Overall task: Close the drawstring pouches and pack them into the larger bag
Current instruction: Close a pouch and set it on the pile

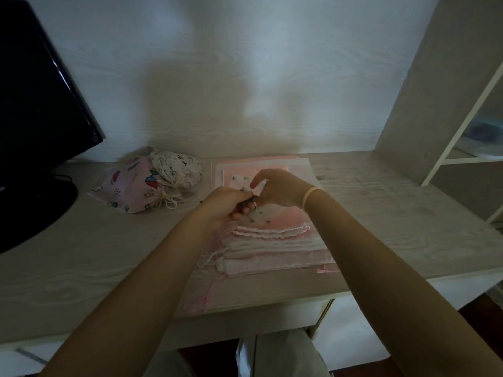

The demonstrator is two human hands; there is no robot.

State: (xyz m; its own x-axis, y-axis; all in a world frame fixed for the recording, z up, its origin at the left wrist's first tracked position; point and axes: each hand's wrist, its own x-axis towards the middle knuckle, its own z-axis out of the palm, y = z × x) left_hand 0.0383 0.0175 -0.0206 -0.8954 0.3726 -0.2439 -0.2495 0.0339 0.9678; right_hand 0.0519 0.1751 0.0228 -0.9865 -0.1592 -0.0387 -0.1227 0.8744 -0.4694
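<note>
Desk (109, 254): both hands (245, 200) pinching small printed pouch (258, 214).

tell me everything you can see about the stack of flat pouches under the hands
The stack lies flat on the desk in front of the person: several soft cloth pouches, pink and white, layered with gathered, ruffled top hems facing the near edge. Thin cords trail off its left side. The topmost pouch is pale with small dark prints. The left hand grips something dark over it; the right hand is beside it, fingers curled.
</note>
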